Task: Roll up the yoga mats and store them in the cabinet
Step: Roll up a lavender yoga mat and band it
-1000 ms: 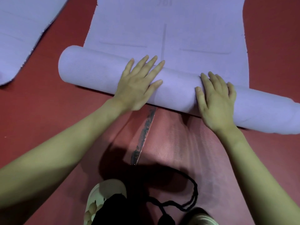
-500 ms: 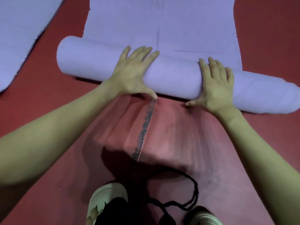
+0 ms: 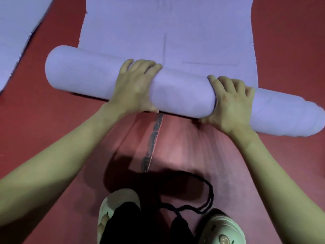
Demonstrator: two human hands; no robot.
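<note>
Both hands, left hand (image 3: 133,87) and right hand (image 3: 230,101), curled their fingers (image 3: 144,65) over the roll (image 3: 182,92). That kept it tight. Flat mat (image 3: 175,32) lay beyond the fingertips.

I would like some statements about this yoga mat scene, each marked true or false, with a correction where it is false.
1. Both hands are on the rolled part of the purple mat. True: the left hand and the right hand curl over it.
2. The mat is completely rolled up. False: a flat part still lies beyond the roll.
3. A second purple mat lies at the upper left. True.
4. The floor is blue. False: it is red.
5. A black cord lies near the person's feet. True.
6. The roll stands upright. False: it lies on its side on the floor.
</note>
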